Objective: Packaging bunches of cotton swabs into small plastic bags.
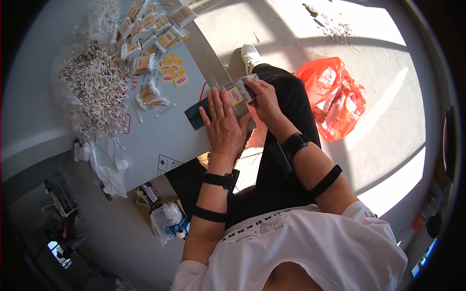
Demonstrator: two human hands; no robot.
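My right hand [266, 101] grips a clear pack of cotton swabs [237, 95] with a yellow label by its right end, over the table's edge. My left hand [224, 123] lies flat with its fingers stretched out. Its fingertips reach the left end of the pack, and beneath the palm is a dark, flat, oblong piece [195, 117], whose kind I cannot make out. Farther left on the table, a small bundle of loose cotton swabs [150, 97] lies below several yellow label cards [173, 69].
A big heap of loose cotton swabs [92, 87] in clear plastic covers the table's left side. Filled swab packs [145, 29] are piled at the back. A red plastic bag [335, 99] sits on the floor to the right, with scattered swabs [337, 31] farther off.
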